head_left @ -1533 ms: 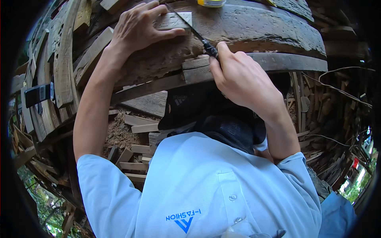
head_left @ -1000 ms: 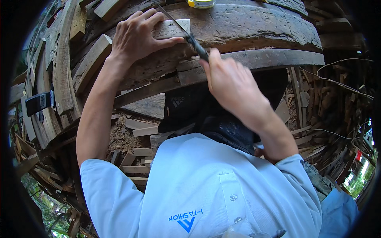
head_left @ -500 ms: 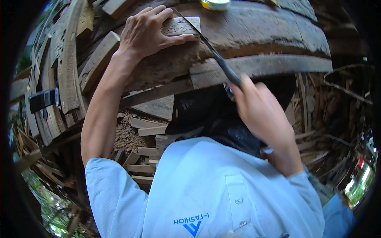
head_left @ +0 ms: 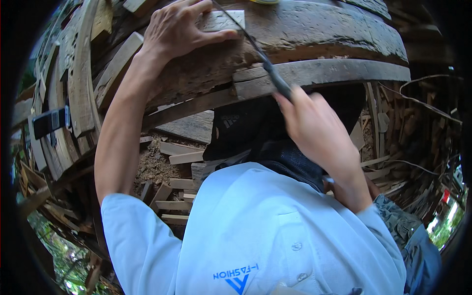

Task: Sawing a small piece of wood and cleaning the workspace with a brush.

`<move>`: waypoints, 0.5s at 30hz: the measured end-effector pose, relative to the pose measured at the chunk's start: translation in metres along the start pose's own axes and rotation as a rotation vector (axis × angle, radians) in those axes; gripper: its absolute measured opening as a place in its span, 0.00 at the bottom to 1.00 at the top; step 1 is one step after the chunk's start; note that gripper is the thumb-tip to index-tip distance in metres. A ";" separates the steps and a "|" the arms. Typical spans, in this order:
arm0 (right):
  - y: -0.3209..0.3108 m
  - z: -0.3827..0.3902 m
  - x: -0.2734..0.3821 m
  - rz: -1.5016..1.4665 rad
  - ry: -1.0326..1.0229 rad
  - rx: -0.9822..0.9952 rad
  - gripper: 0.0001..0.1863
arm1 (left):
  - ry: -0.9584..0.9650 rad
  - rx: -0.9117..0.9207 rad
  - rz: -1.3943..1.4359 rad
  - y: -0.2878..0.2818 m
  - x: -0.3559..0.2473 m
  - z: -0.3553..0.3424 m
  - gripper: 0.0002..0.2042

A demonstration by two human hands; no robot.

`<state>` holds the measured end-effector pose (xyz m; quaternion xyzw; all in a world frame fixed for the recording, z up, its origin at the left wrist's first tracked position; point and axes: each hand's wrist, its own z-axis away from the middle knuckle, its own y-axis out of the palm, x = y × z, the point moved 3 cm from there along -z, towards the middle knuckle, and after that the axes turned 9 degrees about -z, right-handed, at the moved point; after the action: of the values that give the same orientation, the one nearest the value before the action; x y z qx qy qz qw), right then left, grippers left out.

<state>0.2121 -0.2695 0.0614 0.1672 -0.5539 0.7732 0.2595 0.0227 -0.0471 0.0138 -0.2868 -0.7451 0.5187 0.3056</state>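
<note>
Wood block [head_left: 226, 20] sits on the thick beam [head_left: 314, 30], grasped in your left hand [head_left: 176, 30], thumb along its near edge. Your right hand [head_left: 320, 129] is clenched on the handle of a thin-bladed tool [head_left: 276, 79], blade crossing the block's right end. Block's probably light, stiff, grippy; hold the left end, fingers clear of the blade.

Soft daylight dims toward black, bent edges; the right hand [head_left: 318, 127] looks blurred.

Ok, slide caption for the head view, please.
Left hand steadying a wood block on a weathered beam, right hand gripping a thin, dark-handled tool across the block.
</note>
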 end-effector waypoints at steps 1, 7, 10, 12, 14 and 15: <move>-0.003 0.011 -0.011 -0.066 0.210 0.145 0.14 | -0.012 0.005 -0.019 -0.001 0.002 0.005 0.36; 0.003 -0.037 -0.020 0.038 -0.329 -0.107 0.16 | -0.045 -0.023 0.064 0.006 0.020 0.002 0.36; 0.004 -0.015 -0.025 -0.095 -0.008 -0.008 0.16 | 0.046 -0.031 0.055 -0.006 -0.013 -0.004 0.37; -0.001 -0.015 -0.020 -0.050 -0.044 -0.022 0.14 | 0.031 -0.052 0.087 -0.002 -0.013 -0.001 0.37; -0.014 -0.023 -0.006 -0.060 -0.042 0.001 0.14 | 0.035 -0.118 0.095 -0.001 -0.016 -0.001 0.39; -0.018 -0.029 0.000 -0.073 -0.037 0.030 0.14 | 0.028 -0.113 0.105 0.000 -0.017 0.000 0.39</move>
<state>0.2235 -0.2373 0.0658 0.2054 -0.5403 0.7684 0.2747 0.0341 -0.0596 0.0116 -0.3494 -0.7528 0.4872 0.2717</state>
